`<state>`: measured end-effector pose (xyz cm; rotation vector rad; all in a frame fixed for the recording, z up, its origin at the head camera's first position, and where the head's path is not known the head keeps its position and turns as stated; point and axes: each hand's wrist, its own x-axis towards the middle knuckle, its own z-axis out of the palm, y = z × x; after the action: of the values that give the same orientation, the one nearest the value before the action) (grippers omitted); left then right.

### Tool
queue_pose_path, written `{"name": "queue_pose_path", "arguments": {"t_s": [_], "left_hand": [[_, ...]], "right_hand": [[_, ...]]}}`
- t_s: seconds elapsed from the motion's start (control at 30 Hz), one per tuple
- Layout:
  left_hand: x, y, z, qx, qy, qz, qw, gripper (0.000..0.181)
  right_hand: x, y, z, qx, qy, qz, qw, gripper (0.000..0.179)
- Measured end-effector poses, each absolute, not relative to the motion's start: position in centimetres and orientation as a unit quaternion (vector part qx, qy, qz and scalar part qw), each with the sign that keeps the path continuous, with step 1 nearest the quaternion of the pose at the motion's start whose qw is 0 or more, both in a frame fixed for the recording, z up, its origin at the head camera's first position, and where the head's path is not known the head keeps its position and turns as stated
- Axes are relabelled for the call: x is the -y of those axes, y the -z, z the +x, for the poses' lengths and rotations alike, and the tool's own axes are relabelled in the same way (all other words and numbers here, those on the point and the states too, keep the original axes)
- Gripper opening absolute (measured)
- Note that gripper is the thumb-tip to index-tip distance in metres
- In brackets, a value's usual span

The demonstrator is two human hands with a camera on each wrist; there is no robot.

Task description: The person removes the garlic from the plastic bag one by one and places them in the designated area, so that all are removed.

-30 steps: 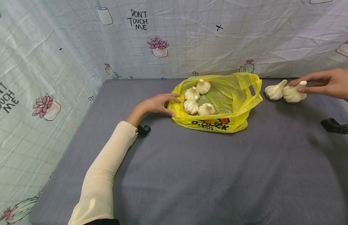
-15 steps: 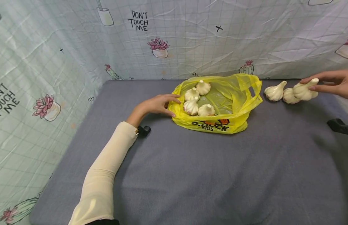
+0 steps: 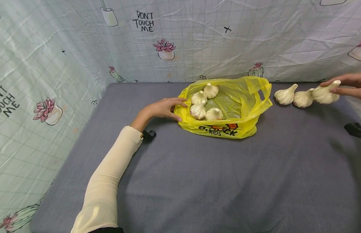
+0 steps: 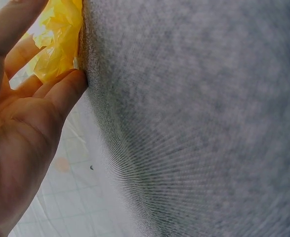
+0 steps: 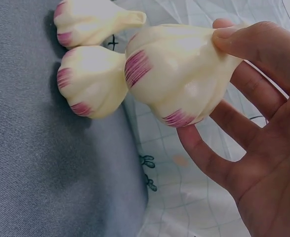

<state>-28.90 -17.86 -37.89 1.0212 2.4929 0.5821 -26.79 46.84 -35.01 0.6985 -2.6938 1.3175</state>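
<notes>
My left hand (image 3: 164, 107) holds the left end of a yellow plastic bag (image 3: 244, 124), fingers over its rim and thumb low at its near corner. Several garlic bulbs, one of them this bulb (image 3: 214, 113), lie in the left part of the bag. At the far right my right hand (image 3: 354, 85) pinches a garlic bulb (image 5: 177, 74) by its stem, with a finger beneath its purple-streaked base. Beside it, to the left, two more garlic bulbs stand on the table, a middle bulb (image 3: 303, 98) and an outer bulb (image 3: 285, 94).
The grey cloth-covered table (image 3: 198, 181) ends at a patterned curtain (image 3: 198, 42) at the back. A bag handle (image 3: 265, 94) stands up on the right, near the outer bulb. Black wrist mounts (image 3: 149, 135) project from both wrists.
My right hand has moved right with its garlic bulb, lining it up beside the two others and uncovering the middle one. My left hand and the bag have stayed in place.
</notes>
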Motion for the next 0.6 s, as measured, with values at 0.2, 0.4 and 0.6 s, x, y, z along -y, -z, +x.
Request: {"name": "queue_pose_path", "arguments": {"t_s": [0.2,0.4,0.6], "left_hand": [[17.9,37.9,-28.9,-0.886,-0.208,0.368,0.192,0.063],[17.9,37.8,-28.9,-0.887,-0.206,0.365,0.194,0.064],[17.8,37.8,-28.8,-0.887,-0.207,0.366,0.193,0.064]], "right_hand": [[-47.7,35.3,-27.2,0.858,-0.463,0.221,0.013,0.036],[-48.2,35.5,-27.6,0.85,-0.495,0.178,-0.001,0.034],[-49.2,36.3,-27.8,0.858,-0.484,0.174,-0.001,0.031]]}}
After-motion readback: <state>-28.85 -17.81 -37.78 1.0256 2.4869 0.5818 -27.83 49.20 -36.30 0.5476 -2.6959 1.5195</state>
